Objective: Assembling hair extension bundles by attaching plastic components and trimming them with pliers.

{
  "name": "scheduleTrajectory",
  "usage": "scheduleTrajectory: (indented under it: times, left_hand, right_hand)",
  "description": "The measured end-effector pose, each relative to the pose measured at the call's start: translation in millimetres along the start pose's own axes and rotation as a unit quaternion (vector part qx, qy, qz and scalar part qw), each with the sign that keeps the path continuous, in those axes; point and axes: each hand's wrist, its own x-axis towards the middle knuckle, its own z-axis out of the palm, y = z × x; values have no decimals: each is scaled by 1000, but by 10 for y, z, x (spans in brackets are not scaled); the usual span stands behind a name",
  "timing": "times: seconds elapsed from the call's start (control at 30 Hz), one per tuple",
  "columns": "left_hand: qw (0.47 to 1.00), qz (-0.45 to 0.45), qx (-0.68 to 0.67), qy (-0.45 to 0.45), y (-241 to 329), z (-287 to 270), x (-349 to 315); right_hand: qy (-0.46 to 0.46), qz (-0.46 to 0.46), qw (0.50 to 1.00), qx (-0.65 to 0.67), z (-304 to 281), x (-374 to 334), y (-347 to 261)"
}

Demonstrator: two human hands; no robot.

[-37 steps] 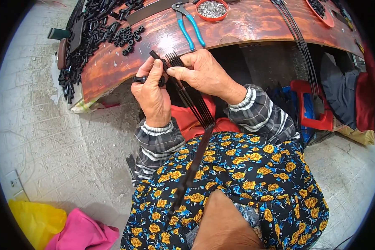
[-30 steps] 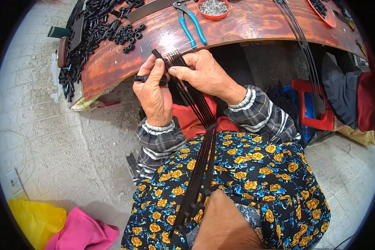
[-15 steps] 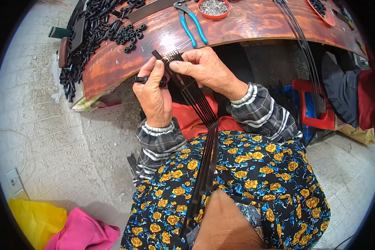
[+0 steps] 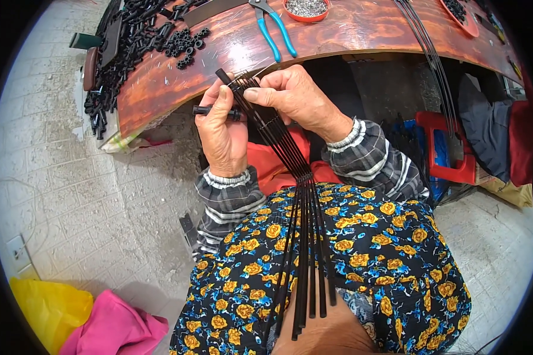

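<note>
Left hand [image 4: 222,133], fingers curled closed, gripping black tube [image 4: 222,76]; right hand [image 4: 299,97] pinching black rods [image 4: 287,151] near far ends, gap narrow. Rods slanting over floral cloth [image 4: 367,248], nearer than table [image 4: 160,86]. Spread near ends possibly tangling if pinch is loosening.

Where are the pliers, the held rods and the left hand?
Pliers [image 4: 267,38]: head view, on the left-side teal handle.
Held rods [image 4: 285,148]: head view, on the middle of the bundle.
Left hand [image 4: 220,133]: head view, below the thumb.
</note>
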Motion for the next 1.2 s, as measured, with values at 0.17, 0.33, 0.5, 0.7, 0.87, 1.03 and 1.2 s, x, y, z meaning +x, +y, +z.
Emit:
scheduleTrajectory:
  times: [0.17,0.33,0.5,0.7,0.87,1.03,1.2]
  left_hand:
    - [1000,-6,15,7,6,18,-13]
    - [1000,-6,20,11,29,58,-8]
    - [999,27,40,21,25,54,-5]
    - [1000,18,14,0,6,84,-2]
    - [1000,-1,7,16,-24,1,16]
    - [1000,-1,12,17,7,56,-4]
    - [999,11,9,34,34,136,-18]
  right_hand:
    - [-20,6,1000,16,-28,19,46]
    - [-25,6,999,27,-26,27,22]
    - [-22,7,1000,16,-9,31,-1]
    - [6,-4,1000,30,41,23,17]
    - [-30,43,996,68,-11,53,41]
    - [-22,36,999,34,-55,68,52]
    - [-74,30,989,126,-109,127,144]
